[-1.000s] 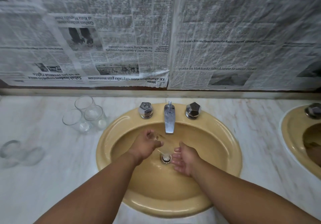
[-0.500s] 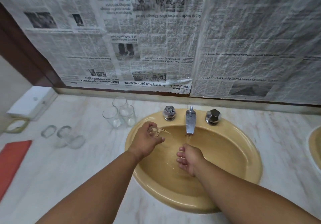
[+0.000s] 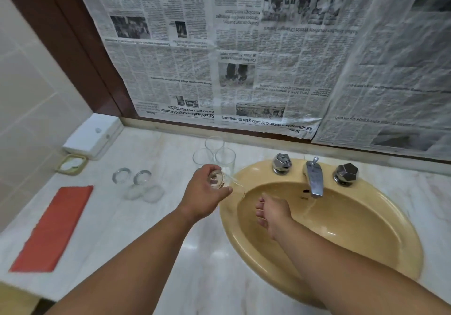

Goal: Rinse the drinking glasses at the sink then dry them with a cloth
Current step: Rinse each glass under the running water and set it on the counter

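The left hand [image 3: 205, 192] grips a glass [image 3: 219, 180] round its base, fingers curled, tipped on its side with the mouth toward the sink [image 3: 353, 241], likely so the last water runs over the rim and not onto the counter [image 3: 146, 253]. The right hand [image 3: 273, 213] hangs in the basin just left of the tap [image 3: 313, 178] and its thin stream, fingers loosely bent, holding nothing. Three glasses [image 3: 214, 153] stand upright just behind the left hand, probably awaiting a rinse. Two glasses [image 3: 136, 182] sit mouth-down farther left, seemingly draining, near the cloth [image 3: 52, 229] laid flat for drying.
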Action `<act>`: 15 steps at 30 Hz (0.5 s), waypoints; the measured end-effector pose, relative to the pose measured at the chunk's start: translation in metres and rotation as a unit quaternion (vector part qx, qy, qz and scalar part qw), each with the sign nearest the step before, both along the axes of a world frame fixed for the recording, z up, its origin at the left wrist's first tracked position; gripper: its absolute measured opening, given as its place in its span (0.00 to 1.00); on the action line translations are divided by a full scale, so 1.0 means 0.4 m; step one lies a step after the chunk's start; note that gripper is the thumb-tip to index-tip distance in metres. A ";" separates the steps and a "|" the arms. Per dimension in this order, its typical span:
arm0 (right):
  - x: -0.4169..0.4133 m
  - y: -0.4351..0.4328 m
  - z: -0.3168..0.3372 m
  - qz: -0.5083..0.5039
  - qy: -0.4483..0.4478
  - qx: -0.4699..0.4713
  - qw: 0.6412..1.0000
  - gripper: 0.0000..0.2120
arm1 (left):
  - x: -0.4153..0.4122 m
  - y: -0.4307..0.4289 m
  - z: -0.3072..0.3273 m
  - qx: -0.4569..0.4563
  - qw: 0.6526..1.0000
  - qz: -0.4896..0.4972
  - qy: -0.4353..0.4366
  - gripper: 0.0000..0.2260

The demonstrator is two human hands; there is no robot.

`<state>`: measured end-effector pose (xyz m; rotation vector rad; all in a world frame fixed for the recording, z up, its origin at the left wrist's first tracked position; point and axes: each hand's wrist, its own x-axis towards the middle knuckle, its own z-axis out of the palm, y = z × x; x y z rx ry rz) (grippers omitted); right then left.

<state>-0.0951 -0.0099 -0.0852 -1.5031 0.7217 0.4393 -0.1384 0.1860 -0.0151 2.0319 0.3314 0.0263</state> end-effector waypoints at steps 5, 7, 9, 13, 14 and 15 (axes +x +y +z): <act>0.012 0.135 0.054 0.021 -0.088 -0.030 0.995 0.08 | -0.041 0.184 0.005 0.147 0.989 -0.026 -0.003 0.28; 0.016 0.187 0.063 0.037 -0.114 -0.052 0.991 0.10 | -0.053 0.250 0.000 0.208 0.977 -0.037 0.007 0.29; 0.020 0.228 0.065 0.060 -0.138 -0.089 0.985 0.12 | -0.060 0.300 -0.011 0.274 0.961 -0.043 0.020 0.29; 0.014 0.289 0.088 0.111 -0.181 -0.160 0.964 0.15 | -0.062 0.366 -0.047 0.373 0.925 -0.068 0.027 0.28; 0.013 0.303 0.095 0.129 -0.197 -0.177 0.956 0.15 | -0.060 0.377 -0.055 0.379 0.922 -0.076 0.030 0.28; 0.013 0.319 0.101 0.149 -0.219 -0.194 0.944 0.14 | -0.058 0.389 -0.063 0.384 0.919 -0.083 0.029 0.28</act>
